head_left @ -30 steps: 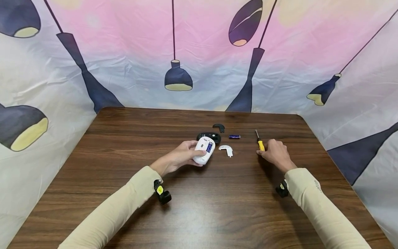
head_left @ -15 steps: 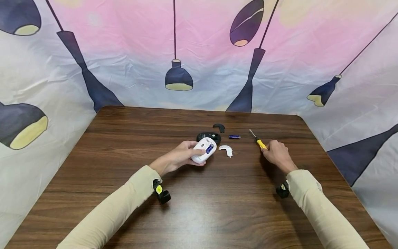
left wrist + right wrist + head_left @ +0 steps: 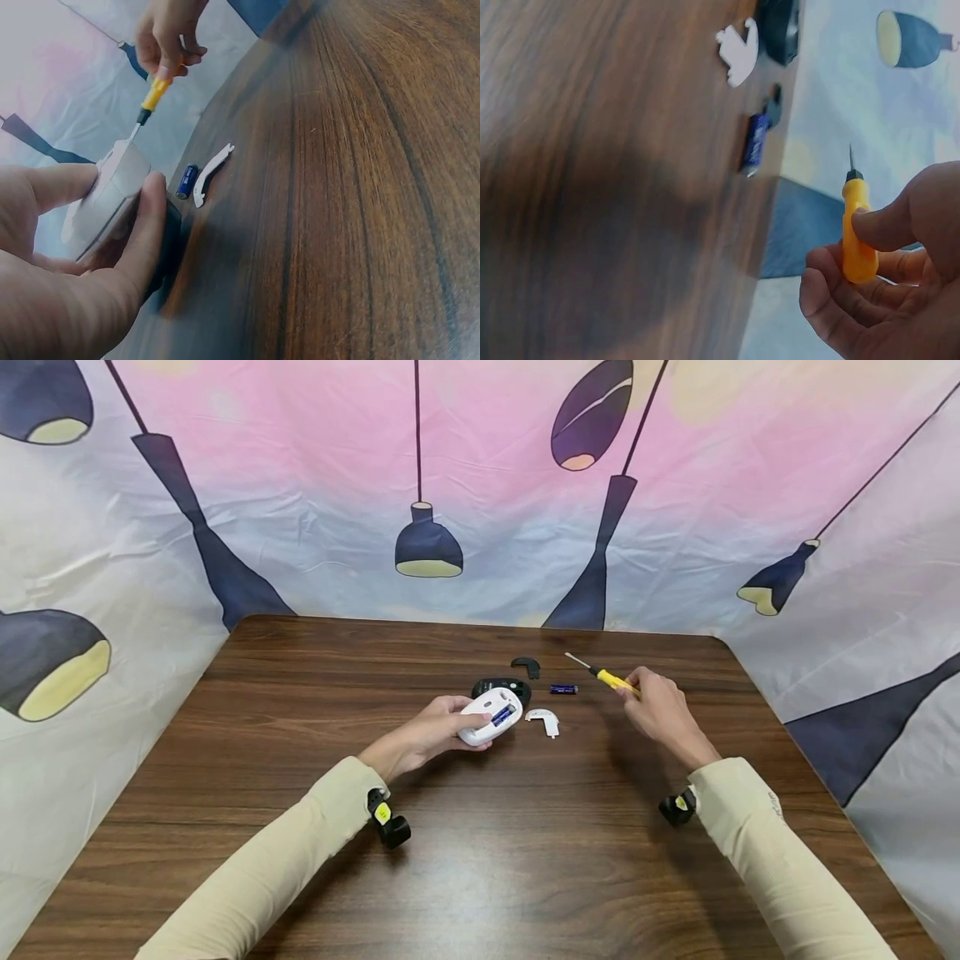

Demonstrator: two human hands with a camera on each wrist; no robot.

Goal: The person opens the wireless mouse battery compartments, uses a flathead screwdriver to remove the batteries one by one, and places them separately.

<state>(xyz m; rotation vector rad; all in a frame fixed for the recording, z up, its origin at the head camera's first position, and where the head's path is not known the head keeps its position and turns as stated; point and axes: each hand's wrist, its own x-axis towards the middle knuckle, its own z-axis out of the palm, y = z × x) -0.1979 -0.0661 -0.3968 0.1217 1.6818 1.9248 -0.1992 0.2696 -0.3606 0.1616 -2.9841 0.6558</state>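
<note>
My left hand [image 3: 435, 731] grips a white computer mouse [image 3: 480, 727], its underside turned up. A blue battery sits in the mouse's open compartment, close to my thumb. In the right hand [image 3: 662, 710] I hold a small screwdriver [image 3: 617, 681] by its yellow handle, and its metal tip points to the far left. The right wrist view shows my thumb pressing the yellow handle [image 3: 859, 240] against the fingers. Behind the white mouse lies a black mouse [image 3: 513, 687], partly hidden. A white battery cover [image 3: 544, 721] lies just right of the held mouse.
A loose blue battery [image 3: 564, 690] lies on the table between the white cover and the screwdriver. Farther back is a black curved cover [image 3: 528, 666]. The brown wooden table [image 3: 465, 868] ends at a printed cloth backdrop [image 3: 330, 527].
My right hand has lifted the screwdriver off the table and swung its tip to the left. The left hand has tilted the white mouse slightly clockwise.
</note>
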